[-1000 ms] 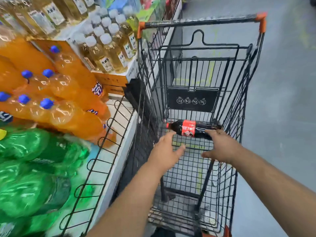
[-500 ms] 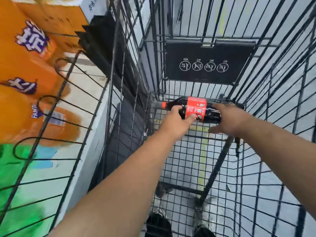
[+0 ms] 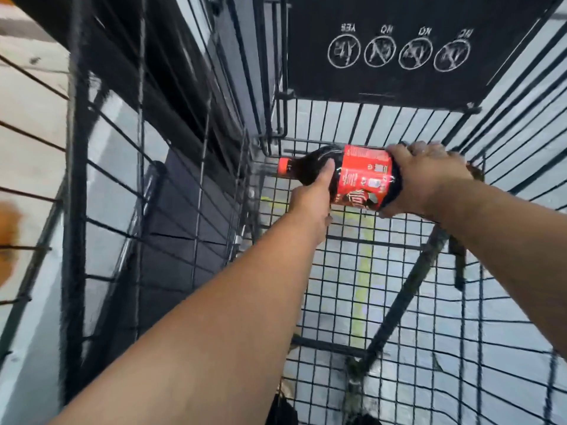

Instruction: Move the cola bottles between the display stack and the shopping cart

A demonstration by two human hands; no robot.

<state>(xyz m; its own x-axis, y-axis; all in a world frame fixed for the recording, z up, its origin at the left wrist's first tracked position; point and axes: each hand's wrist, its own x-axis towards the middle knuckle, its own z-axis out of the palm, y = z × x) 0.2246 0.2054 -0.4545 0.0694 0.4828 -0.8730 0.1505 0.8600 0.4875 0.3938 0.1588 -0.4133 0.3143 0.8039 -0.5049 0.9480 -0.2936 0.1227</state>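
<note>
A dark cola bottle (image 3: 362, 174) with a red label and red cap lies on its side at the far end of the black wire shopping cart (image 3: 352, 302), cap pointing left. My left hand (image 3: 313, 197) holds its neck end from below, thumb along the shoulder. My right hand (image 3: 423, 179) grips the body at the base end, fingers curled over the top. The bottle's base is hidden under my right hand.
A black child-seat panel (image 3: 399, 50) with white warning icons rises just behind the bottle. The cart's wire sides close in at left and right. Beyond the left side runs a white shelf edge with wire dividers (image 3: 27, 142); a blurred orange bottle (image 3: 7, 240) shows there.
The view has dropped deeper into the cart. Both hands reached forward and closed round the bottle, the right moving from its side onto its body; the bottle looks tilted and slightly raised.
</note>
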